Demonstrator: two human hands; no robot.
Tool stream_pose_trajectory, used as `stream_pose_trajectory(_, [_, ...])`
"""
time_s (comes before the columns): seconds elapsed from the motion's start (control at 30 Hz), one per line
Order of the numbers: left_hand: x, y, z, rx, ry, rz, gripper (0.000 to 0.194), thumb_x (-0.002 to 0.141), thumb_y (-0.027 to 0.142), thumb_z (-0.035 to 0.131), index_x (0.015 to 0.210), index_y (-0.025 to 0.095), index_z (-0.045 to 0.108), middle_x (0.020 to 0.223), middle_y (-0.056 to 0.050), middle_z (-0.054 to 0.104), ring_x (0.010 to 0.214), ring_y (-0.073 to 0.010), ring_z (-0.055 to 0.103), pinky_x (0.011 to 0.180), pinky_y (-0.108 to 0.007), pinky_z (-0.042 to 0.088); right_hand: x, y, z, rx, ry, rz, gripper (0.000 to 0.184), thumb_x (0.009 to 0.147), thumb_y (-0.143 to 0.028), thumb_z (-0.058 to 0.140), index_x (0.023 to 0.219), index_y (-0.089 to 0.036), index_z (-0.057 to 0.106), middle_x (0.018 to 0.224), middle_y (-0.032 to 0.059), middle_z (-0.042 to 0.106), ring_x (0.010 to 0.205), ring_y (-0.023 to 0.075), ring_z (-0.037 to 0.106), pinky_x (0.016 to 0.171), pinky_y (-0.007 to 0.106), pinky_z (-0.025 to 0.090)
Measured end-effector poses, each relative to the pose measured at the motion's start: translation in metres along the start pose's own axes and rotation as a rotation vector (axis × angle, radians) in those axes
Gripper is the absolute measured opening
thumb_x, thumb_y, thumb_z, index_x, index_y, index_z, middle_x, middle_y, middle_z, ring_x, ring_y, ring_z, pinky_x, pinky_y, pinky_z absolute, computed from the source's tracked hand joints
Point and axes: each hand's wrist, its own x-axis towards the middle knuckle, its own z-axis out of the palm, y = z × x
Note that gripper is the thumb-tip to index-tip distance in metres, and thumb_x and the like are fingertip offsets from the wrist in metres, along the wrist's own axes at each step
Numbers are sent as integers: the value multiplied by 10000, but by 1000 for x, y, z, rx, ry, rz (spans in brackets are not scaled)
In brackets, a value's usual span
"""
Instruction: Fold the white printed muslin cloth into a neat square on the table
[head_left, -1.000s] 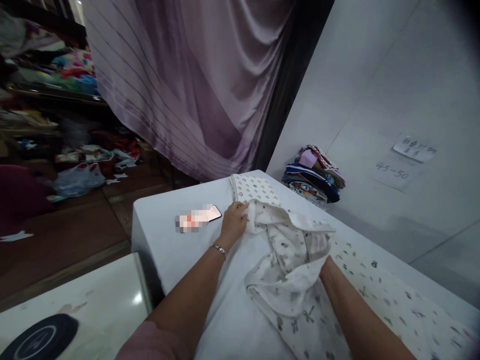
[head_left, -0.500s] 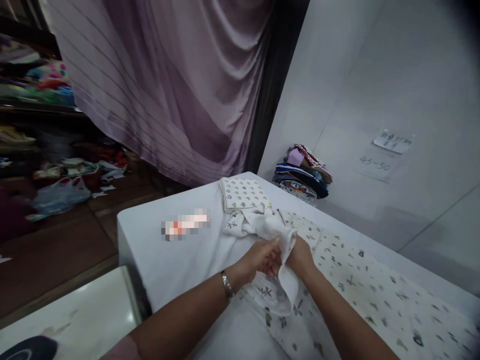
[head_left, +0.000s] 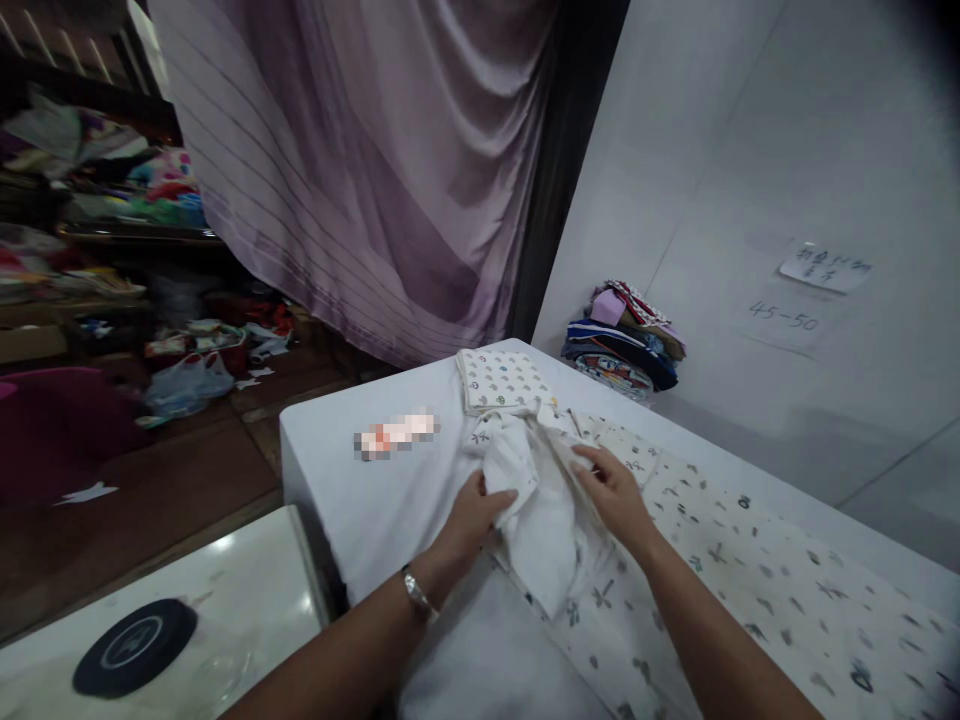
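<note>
A white printed cloth [head_left: 720, 550] with small dark and grey-green motifs spreads over the right side of the table. Part of it is bunched up between my hands, its plain white side [head_left: 544, 520] showing. My left hand [head_left: 476, 515] pinches one edge of this bunched part, thumb on top. Opposite, my right hand [head_left: 611, 490] grips another edge between thumb and fingers, so the cloth gapes in a hollow between them. Just beyond lies a folded printed cloth [head_left: 506, 380] with rows of small grey shapes, close to the bunched part.
The table [head_left: 397, 510] has a white cover. A pixelated object [head_left: 397, 432] lies on its left. Behind its far right edge, folded clothes [head_left: 622, 340] are stacked by the wall. A purple curtain [head_left: 375, 180] hangs behind. At lower left, a white surface bears a dark round object [head_left: 135, 648].
My hands have moved apart from close together, opening the cloth between them and baring more of its white side. The view has shifted left.
</note>
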Motion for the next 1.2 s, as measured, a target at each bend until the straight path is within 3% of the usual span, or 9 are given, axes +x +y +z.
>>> stream_pose_trajectory(0.1, [4, 19, -29, 358, 235, 260, 520, 613, 214, 681, 1113, 222, 538, 803, 19, 573, 717, -149, 542, 681, -266, 428, 2, 0, -23, 70, 215, 70, 347, 833, -406, 484, 1045, -173, 628, 737, 21, 585, 621, 147, 512, 600, 286, 428])
stream_pose_trajectory(0.2, [3, 32, -48, 436, 228, 341, 463, 662, 245, 645, 1113, 227, 541, 772, 32, 542, 687, -131, 528, 641, -246, 417, 0, -19, -33, 123, 297, 27, 347, 819, -386, 523, 1086, -185, 616, 706, 5, 541, 604, 136, 478, 578, 278, 413])
stream_pose_trajectory(0.27, [-2, 35, -49, 346, 209, 355, 429, 664, 254, 648, 1079, 207, 553, 763, 31, 540, 688, -124, 528, 626, -231, 418, -5, -40, -26, 190, 242, -26, 392, 812, -357, 548, 1173, -206, 564, 709, -5, 512, 604, 130, 465, 561, 263, 407])
stream_pose_trajectory(0.37, [-15, 34, -37, 214, 206, 370, 436, 651, 252, 672, 1069, 200, 562, 808, 21, 553, 688, -108, 529, 613, -215, 420, -16, -69, 1, 281, 42, -93, 509, 816, -297, 544, 1306, -236, 420, 706, -26, 474, 602, 120, 465, 556, 241, 409])
stream_pose_trajectory(0.47, [-29, 31, -21, 73, 145, 326, 478, 626, 231, 702, 1081, 202, 559, 885, -3, 579, 752, -118, 561, 667, -226, 445, -27, -85, 31, 270, -118, -111, 488, 817, -242, 515, 1290, -226, 394, 720, -28, 502, 595, 114, 486, 564, 237, 418])
stream_pose_trajectory(0.63, [-44, 27, -15, -144, 79, 167, 533, 584, 187, 734, 1078, 181, 533, 876, -28, 633, 771, -139, 589, 689, -249, 459, -35, -84, 50, 300, -40, -14, 247, 785, -234, 543, 1021, -200, 477, 734, -15, 548, 647, 131, 539, 606, 251, 445])
stream_pose_trajectory(0.8, [-50, 22, -20, -258, 114, 18, 382, 562, 214, 756, 884, 163, 555, 751, 16, 596, 628, -89, 549, 605, -212, 438, -42, -83, 50, 307, 9, 33, 131, 763, -249, 581, 864, -211, 506, 715, -19, 531, 641, 130, 524, 582, 243, 433])
stream_pose_trajectory(0.97, [-52, 15, -20, -152, 126, 125, 264, 596, 257, 739, 766, 159, 561, 685, 33, 556, 625, -89, 519, 608, -205, 431, -50, -91, 60, 264, -55, -84, 17, 798, -219, 523, 790, -211, 535, 694, -8, 525, 621, 131, 495, 570, 253, 412])
stream_pose_trajectory(1.2, [-53, 11, -22, -73, 191, 187, 230, 588, 189, 704, 794, 161, 608, 701, 33, 579, 666, -97, 524, 649, -208, 427, -52, -102, 63, 241, -119, -257, 172, 855, -153, 432, 910, -209, 585, 847, 47, 578, 800, 168, 540, 703, 296, 443])
